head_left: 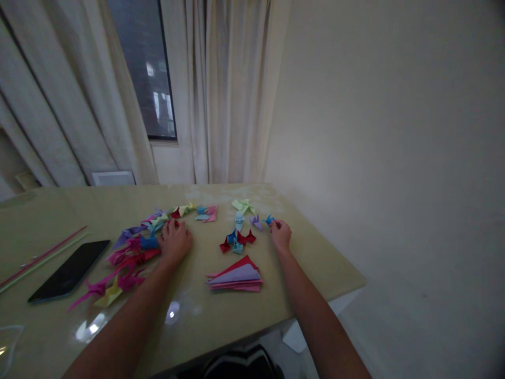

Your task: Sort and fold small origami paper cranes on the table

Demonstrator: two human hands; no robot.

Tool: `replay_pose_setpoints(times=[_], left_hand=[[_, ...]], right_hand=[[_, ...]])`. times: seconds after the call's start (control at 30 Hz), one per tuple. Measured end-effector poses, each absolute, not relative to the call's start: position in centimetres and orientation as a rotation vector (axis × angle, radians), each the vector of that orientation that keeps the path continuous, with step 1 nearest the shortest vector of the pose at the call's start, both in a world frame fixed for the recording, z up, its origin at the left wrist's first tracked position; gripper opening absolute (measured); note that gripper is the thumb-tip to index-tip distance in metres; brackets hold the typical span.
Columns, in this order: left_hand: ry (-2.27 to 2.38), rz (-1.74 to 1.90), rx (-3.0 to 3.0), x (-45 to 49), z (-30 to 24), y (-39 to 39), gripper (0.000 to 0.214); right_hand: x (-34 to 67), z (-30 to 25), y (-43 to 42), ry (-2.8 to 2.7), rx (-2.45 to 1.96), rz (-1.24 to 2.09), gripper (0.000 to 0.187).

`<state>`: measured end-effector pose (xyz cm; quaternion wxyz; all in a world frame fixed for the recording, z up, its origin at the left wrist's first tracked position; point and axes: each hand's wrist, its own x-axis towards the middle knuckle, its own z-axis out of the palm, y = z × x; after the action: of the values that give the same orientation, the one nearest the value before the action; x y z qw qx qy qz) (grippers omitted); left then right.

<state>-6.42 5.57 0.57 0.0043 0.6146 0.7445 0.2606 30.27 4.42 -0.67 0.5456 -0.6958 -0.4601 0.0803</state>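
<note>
My right hand (pixel 281 235) is closed, thumb and fingers pinching a small blue folded-paper piece (pixel 269 220) above the right part of the table. Just left of it sits a purple folded piece (pixel 256 221). My left hand (pixel 175 241) lies at the edge of a long cluster of colourful origami, fingers bent but apart, near a blue piece (pixel 150 242) and a light-blue one (pixel 154 225). What its fingertips touch is hard to make out. Between my hands are red origami pieces (pixel 246 238), a light-blue piece (pixel 237 247) and a pale-green one (pixel 243 206).
A stack of folded paper (pixel 235 276) in purple, red and pink lies near the front edge. Pink and blue papers (pixel 207 213) lie farther back. At left are a black tablet-like device (pixel 69 271), thin red and green sticks (pixel 43 256) and magenta origami (pixel 128 279). A wall (pixel 374 158) borders the right.
</note>
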Motion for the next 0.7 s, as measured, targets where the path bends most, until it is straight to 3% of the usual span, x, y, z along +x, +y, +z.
replay_pose_setpoints(times=[0.33,0.43,0.57,0.7], left_hand=[[2.128,1.210,1.791,-8.3,0.7,5.5,0.029],[1.942,1.358,1.763,-8.3,0.8,5.0,0.028],[1.619,1.469,1.717,-7.0,1.1,4.2,0.045],[1.366,1.485,1.684,-4.5,1.7,3.1,0.062]], right_hand=[[29.5,-0.2,6.7,-1.089,-1.721,0.241,0.025],[29.2,0.3,6.0,-1.096,-1.660,0.197,0.032],[28.1,1.2,4.5,-1.128,-1.564,0.119,0.041],[25.0,2.2,2.9,-1.362,-1.262,0.085,0.034]])
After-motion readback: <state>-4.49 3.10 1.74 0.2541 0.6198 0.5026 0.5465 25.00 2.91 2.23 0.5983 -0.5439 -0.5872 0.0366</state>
